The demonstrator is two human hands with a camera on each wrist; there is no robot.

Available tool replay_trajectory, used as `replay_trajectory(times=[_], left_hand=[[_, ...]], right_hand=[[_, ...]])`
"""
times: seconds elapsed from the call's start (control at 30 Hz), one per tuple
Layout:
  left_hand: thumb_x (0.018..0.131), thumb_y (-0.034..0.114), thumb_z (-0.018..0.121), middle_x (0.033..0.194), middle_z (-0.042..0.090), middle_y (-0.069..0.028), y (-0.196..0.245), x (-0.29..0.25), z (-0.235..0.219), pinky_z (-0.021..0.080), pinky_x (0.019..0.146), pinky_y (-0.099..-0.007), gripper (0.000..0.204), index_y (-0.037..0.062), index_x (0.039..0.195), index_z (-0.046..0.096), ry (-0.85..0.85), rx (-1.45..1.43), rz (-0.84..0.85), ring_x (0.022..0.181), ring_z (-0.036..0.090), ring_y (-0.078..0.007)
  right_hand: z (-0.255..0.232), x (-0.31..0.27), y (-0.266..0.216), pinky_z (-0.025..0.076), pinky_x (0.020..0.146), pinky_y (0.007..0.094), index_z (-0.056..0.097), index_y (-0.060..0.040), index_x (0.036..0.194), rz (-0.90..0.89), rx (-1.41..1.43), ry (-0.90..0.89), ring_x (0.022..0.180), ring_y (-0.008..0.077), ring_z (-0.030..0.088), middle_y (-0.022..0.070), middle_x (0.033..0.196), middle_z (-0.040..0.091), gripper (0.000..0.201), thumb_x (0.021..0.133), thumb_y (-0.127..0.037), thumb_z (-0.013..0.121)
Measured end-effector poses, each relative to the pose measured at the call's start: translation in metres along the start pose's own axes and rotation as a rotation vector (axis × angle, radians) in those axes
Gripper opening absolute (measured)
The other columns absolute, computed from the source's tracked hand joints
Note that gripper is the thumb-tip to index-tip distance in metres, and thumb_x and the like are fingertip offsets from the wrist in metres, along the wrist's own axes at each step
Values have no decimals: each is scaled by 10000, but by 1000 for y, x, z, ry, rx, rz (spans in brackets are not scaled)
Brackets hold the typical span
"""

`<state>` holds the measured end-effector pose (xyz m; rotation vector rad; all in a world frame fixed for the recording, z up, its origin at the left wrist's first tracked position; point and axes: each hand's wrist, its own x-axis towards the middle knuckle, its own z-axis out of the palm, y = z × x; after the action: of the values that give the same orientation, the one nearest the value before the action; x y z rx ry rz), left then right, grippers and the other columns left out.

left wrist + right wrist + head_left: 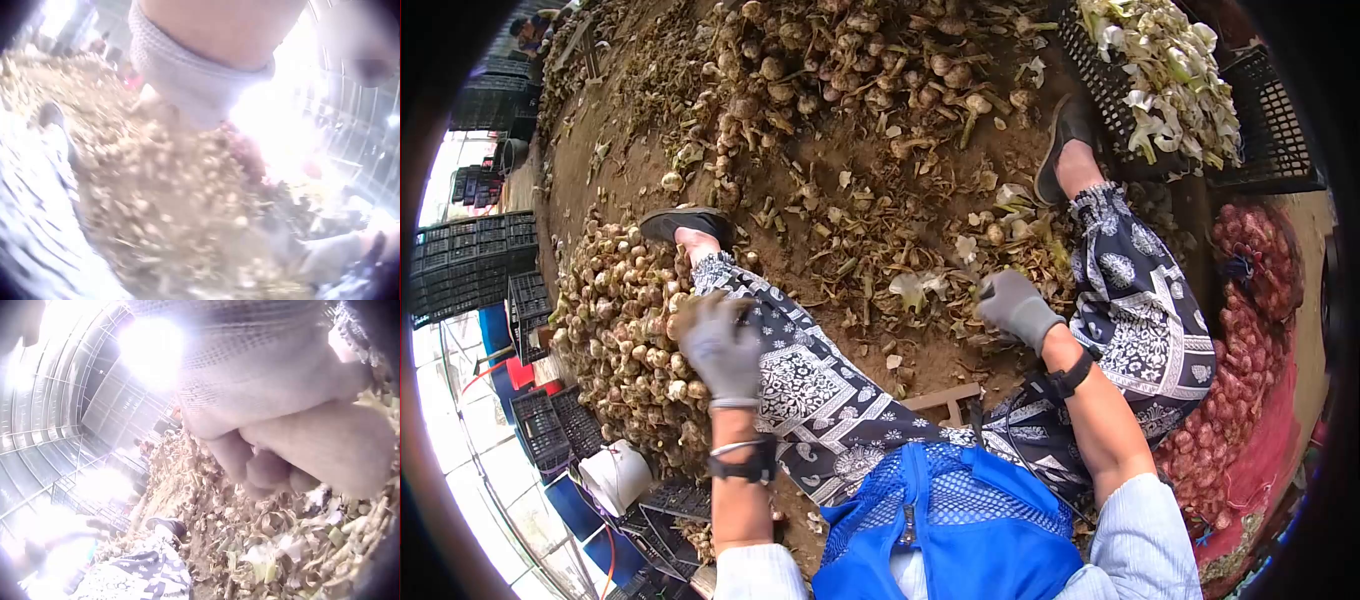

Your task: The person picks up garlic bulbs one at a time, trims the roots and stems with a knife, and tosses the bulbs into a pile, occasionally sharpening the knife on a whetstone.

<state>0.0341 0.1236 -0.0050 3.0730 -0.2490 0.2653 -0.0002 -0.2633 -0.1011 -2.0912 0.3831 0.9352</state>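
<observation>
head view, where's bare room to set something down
Mostly bare soil lies between the large garlic heap and the right shoe; a smaller patch lies beyond the wooden piece. Crowded: the garlic pile by the left hand and the leaf scraps between the feet.

From here, a garlic heap (625,335) sits just left of the left hand (722,345)'s fingers, a bucket (615,480) behind. Scraps (850,250) lie between both hands' fingers; right of the right hand (1022,305)'s fingers, sacks (1250,380); ahead-right, peelings (1165,80) in a crate (1090,65).
</observation>
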Motion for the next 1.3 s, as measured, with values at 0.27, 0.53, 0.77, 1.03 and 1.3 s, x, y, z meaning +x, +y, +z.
replay_trajectory(times=[0.27, 0.53, 0.77, 1.03, 1.3], left_hand=[[896, 184, 605, 1228, 610, -201, -16, 78, 72, 453, 1000, -407, 369, 22, 1228, 619, -116, -484, -195, 1150, 579, -365], [833, 272, 642, 1362, 518, -217, 30, 166, 251, 480, 967, -460, 488, 126, 1297, 603, -521, -49, -189, 1204, 546, -410], [832, 244, 630, 946, 644, -136, 95, 154, 243, 520, 795, -424, 219, 91, 968, 708, -236, -662, -169, 898, 652, -321], [843, 304, 674, 1097, 612, -144, 263, 105, 217, 523, 819, -444, 428, 196, 1252, 605, -678, -499, 323, 962, 651, -331], [786, 251, 744, 1107, 592, -126, 299, 82, 225, 531, 810, -440, 361, 184, 1127, 648, -741, -316, 606, 967, 663, -323]], right_hand=[[-12, 19, -25, 519, 747, 253, 705, 26, 1042, -16, 800, 220, 810, 92, 639, 13, 927, 711, 226, 823, -13, 747], [-25, 20, -17, 448, 615, 207, 718, -7, 1019, 60, 848, 287, 673, 28, 544, -44, 787, 650, 178, 852, -62, 747], [-33, 24, -18, 449, 543, 211, 707, -18, 1044, 74, 971, 411, 635, 65, 581, 1, 757, 649, 177, 880, -80, 732], [-57, 15, -29, 469, 515, 227, 678, 2, 1068, 83, 1104, 608, 631, 99, 603, 36, 791, 650, 182, 913, -94, 682], [-60, 15, -28, 425, 483, 220, 687, -17, 1057, 17, 1076, 650, 553, 92, 549, 37, 765, 648, 178, 912, -120, 695]])
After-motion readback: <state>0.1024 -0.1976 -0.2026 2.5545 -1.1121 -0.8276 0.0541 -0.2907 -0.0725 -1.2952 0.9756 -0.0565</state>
